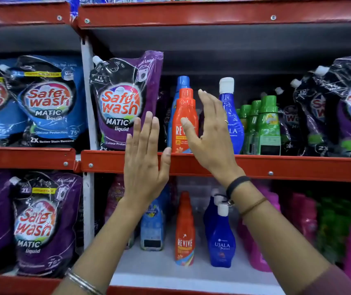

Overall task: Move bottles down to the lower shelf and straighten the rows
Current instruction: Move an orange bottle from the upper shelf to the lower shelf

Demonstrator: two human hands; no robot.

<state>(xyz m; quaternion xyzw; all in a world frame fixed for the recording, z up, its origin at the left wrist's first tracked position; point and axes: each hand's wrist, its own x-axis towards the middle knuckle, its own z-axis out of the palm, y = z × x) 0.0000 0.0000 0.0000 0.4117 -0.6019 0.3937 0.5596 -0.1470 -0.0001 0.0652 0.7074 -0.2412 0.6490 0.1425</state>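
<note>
An orange Revive bottle [183,116] stands at the front of the upper shelf [287,166], a light blue bottle [182,83] behind it. A blue Ujala bottle [233,120] stands to its right. My right hand [209,133] is open, thumb in front of the orange bottle, fingers raised between it and the Ujala bottle. My left hand [145,154] is open and flat, just left of the orange bottle, over the shelf edge. On the lower shelf [170,271] stand another Revive bottle [184,231], Ujala bottles [221,241] and a light blue bottle [153,226].
Purple Safe Wash pouches [123,99] fill the upper shelf's left, green bottles [266,126] and more pouches [340,107] its right. Pink bottles [306,220] and green bottles [334,226] stand on the lower right. The neighbouring bay on the left holds blue pouches [46,101] and purple pouches [36,226].
</note>
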